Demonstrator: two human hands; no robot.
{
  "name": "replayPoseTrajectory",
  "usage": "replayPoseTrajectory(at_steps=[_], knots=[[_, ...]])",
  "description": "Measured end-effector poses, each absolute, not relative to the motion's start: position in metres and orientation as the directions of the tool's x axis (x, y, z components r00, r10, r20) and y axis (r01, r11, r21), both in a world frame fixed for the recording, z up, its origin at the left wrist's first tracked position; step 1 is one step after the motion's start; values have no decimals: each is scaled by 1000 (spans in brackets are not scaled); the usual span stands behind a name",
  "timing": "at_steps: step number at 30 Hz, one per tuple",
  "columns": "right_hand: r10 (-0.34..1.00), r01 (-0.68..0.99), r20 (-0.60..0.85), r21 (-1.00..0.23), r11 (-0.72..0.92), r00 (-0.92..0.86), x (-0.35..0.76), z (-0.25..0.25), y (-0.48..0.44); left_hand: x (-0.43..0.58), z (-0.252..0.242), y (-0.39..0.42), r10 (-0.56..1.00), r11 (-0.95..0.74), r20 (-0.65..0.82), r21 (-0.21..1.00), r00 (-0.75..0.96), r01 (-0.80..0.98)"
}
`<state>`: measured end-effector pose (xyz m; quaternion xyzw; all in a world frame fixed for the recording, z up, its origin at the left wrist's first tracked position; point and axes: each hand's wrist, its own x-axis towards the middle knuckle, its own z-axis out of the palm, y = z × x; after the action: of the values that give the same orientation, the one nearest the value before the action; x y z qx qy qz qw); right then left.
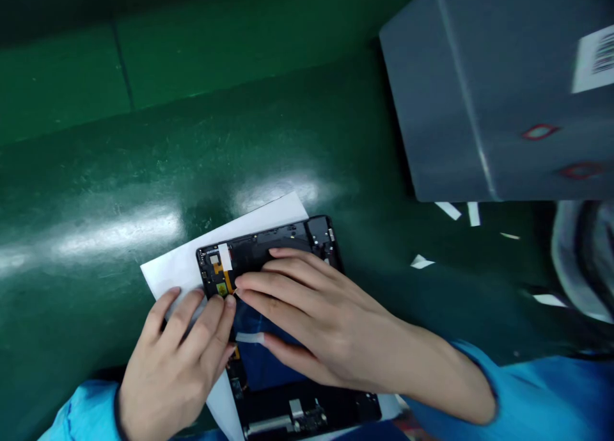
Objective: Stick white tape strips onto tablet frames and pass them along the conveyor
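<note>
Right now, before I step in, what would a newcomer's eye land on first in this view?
Two bare hands in the lower middle: the right hand spread across a black tablet frame and the left hand at its edge, over white paper. At upper right, a large grey box with a barcode label looms over the green bench.

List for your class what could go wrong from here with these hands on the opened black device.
The right hand has its fingertips right beside the thin orange flex strip on the open black device frame, so a slip could crease or tear it. The frame also sits on a loose white paper sheet on the glossy green bench, which might slide.
</note>
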<state>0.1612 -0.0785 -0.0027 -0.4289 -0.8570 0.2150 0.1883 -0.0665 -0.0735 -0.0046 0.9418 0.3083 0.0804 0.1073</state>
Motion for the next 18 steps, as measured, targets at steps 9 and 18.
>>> replayPoseTrajectory(at_steps=[9, 18], knots=[[823, 684, 136, -489, 540, -552, 160, -2, -76, -64, -4, -72, 603, -782, 70, 247, 795, 572], [818, 723, 117, -409, 557, -564, 182, 2, -91, -63, -4, -74, 597, -788, 66, 237, 800, 568]])
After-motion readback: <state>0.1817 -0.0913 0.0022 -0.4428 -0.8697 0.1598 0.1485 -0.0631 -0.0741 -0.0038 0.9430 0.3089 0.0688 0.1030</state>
